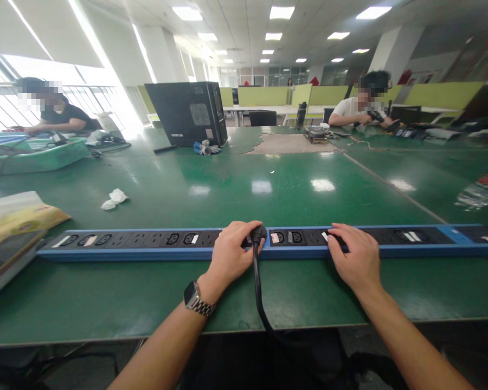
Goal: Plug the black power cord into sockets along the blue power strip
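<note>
Power strip [301,251], long, blue-railed with a black socket face: lies across the width of the frame just below the middle, flat on the green table [179,179]. Sockets in rows, several marked with small pale labels.

Black plug [259,234]: centre of the frame, upon the strip; whether seated in a socket cannot be told. Black cord [257,281]: runs from the plug down over the near table edge, at the lower centre.

Left hand [232,246]: at centre, thumb and forefinger closed about the plug. Wristwatch [197,299], dark face and metal band, on the same wrist.

Right hand [358,257]: right of centre, laid on the strip, thumb and forefinger slightly parted over its face; whether they grip it cannot be told.

White crumpled tissue [115,199]: left of centre, beyond the strip. Yellow packet [32,216]: left edge.

Black computer case [187,114]: upper left of centre, with gloves [206,148] just before it. Green basket [61,156]: upper left, near a seated person in dark clothing [67,116]. Second person in a white top [345,111]: upper right, hands at a dark object.
</note>
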Motion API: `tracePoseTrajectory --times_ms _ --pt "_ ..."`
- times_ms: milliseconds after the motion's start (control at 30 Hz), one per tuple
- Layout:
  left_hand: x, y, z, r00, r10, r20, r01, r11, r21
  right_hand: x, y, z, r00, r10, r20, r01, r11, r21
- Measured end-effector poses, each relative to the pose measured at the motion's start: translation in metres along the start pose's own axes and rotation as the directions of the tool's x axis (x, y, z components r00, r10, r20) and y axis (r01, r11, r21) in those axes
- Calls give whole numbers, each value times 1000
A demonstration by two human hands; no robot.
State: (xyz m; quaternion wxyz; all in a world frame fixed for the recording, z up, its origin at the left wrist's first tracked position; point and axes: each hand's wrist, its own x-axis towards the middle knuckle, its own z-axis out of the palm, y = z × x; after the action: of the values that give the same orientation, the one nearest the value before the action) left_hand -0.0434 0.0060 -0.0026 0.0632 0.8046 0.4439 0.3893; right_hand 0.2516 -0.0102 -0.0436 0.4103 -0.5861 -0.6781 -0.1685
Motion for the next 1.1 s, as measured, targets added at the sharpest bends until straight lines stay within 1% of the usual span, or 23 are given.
tracePoseTrajectory --times_ms 67,200,267,333,433,533,633,767,867,933,967,1000,1033,1067,1100 --pt "0 1 -2 999 31 34 -32 999 29 0 0 0 1000 1 -2 -1 1000 5" --pt "-2 4 -7 983 79 167 -103 985 137 0 -1 -1 1000 4 -5 -4 1000 7" --pt "-4 5 -8 975 92 201 -130 974 184 1 -1 -1 1000 2 -3 -2 1000 9" --pt "-4 4 -7 976 93 199 -138 965 223 1 -1 -1 1000 2 -4 -2 1000 9" --pt "-4 2 -4 983 77 164 -116 963 243 0 0 -1 1000 4 -2 -3 1000 6" --pt "-4 1 -4 989 74 125 -99 972 212 0 -1 -1 1000 1 2 -1 1000 6" --pt "-3 1 -4 991 95 90 -109 981 160 0 0 0 1000 0 -1 0 1000 6" --pt "-6 2 -4 991 105 86 -118 980 162 1 0 -1 1000 15 -9 -14 1000 10" --pt "-7 4 -1 992 89 88 -106 970 218 1 -14 -8 998 46 -35 -43 997 69" --pt "-8 6 2 995 55 84 -76 958 277 -1 -36 -15 996 77 -42 -68 978 198" --pt "-7 6 3 996 34 85 -59 950 306 -1 -51 -18 994 112 4 -108 949 295" --pt "-7 7 4 996 17 89 -45 943 330 -2 -67 -20 982 162 99 -188 895 405" --pt "-7 7 5 996 5 95 -38 937 347 -1 -84 -21 943 220 251 -321 804 500" --pt "-7 7 6 995 -2 100 -34 933 359 0 -102 -20 852 269 449 -501 667 552" --pt "-7 6 7 995 -6 103 -32 929 368 2 -118 -18 712 281 643 -682 496 538"
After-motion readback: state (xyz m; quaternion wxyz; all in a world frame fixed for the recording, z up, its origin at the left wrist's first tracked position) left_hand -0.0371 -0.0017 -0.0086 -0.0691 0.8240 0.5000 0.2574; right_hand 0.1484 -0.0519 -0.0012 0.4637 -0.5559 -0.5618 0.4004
